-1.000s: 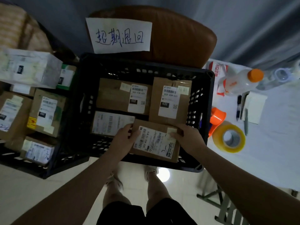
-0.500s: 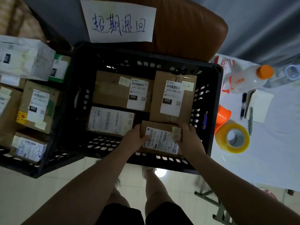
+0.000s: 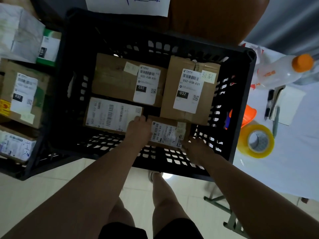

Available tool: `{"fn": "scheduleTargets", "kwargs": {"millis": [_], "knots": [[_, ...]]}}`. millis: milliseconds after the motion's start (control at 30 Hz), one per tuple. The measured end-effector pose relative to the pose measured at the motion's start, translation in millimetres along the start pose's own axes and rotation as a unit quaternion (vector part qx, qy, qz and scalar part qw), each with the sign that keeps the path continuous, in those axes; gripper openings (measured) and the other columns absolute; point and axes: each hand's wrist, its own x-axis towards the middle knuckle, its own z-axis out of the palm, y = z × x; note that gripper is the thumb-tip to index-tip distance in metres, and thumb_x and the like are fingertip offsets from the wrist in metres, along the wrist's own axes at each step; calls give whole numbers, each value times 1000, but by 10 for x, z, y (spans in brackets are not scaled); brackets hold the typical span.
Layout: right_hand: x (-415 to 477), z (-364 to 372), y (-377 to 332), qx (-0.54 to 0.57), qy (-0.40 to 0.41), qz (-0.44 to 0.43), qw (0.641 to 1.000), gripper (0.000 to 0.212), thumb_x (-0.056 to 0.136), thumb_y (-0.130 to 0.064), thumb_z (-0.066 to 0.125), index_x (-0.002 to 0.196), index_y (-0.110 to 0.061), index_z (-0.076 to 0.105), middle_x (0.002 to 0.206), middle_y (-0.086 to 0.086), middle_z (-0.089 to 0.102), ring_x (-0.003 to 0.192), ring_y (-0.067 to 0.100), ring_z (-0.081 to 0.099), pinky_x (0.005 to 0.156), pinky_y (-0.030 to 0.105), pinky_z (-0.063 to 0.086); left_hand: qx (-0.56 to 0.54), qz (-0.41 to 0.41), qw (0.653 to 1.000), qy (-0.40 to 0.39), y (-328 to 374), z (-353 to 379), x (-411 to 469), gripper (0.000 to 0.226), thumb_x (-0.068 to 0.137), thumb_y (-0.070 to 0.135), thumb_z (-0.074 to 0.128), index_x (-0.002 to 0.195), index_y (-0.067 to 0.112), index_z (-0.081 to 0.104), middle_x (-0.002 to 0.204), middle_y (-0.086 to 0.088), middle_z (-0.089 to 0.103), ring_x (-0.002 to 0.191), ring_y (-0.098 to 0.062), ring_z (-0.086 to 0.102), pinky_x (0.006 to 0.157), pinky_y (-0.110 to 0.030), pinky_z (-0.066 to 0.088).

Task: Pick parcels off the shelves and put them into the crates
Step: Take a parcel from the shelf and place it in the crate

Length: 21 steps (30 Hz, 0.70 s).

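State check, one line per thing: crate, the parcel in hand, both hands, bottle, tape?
Black crate: open-topped, partly filled.
Small parcel: inside the crate, label up, held at both ends.
Left hand: grip on the small parcel's left edge.
Right hand: grip on its near right corner.
Bottle: orange cap on.
Tape roll: lying flat.

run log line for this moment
left hand and right hand grip small parcel | low in black crate, near right corner | not released
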Motion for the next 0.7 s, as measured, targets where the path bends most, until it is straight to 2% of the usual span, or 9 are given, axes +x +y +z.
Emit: {"fn": "scheduleTargets", "kwargs": {"millis": [100,200,300,400,533,633,700], "knots": [[-54,-94,-27,28,34,10,999,45,100,-25,43,144,-19,38,143,10,41,128,31,41,103,40,40,-7,22,1000,9,-77,-128,-156,34,96,27,49,124,8,49,121,-14,50,112,-27,45,84,-35,39],[-179,-337,-173,63,63,25,996,41,96,-21,45,137,-19,47,136,10,49,121,31,48,96,41,47,14,27,999,28,-181,-330,-408,24,98,21,43,118,10,51,117,-12,53,106,-25,48,77,-32,37],[-330,-654,-423,37,117,3,992,40,97,-22,45,137,-19,45,132,11,50,122,29,46,91,39,49,18,13,998,53,-304,-603,-699,25,98,21,41,119,11,51,116,-10,53,106,-24,49,78,-31,39],[-445,-1025,-738,-28,177,-40,983,38,99,-22,40,136,-18,45,126,9,54,111,27,54,85,35,48,34,-7,996,82,-501,-880,-1022,29,98,24,40,123,13,47,119,-8,52,106,-23,50,80,-31,40],[-588,-1573,-1345,-61,235,-82,967,34,100,-21,37,133,-16,45,127,9,52,111,27,51,85,36,48,43,-49,989,135,-938,-1276,-1544,29,99,27,37,124,15,45,120,-8,51,107,-25,50,83,-34,43],[-688,-1932,-1964,-100,292,-126,943,29,99,-21,39,125,-13,49,125,10,51,114,27,47,81,34,39,33,-97,979,176,-1405,-1538,-2023,27,100,27,37,122,15,46,116,-8,51,104,-26,51,75,-32,40],[-767,-2127,-2477,-121,307,-159,930,29,100,-22,38,125,-13,48,127,11,50,118,29,45,89,37,41,32,-141,972,183,-1761,-1647,-2411,29,101,28,35,124,13,46,116,-10,52,103,-27,51,71,-33,36]]}}
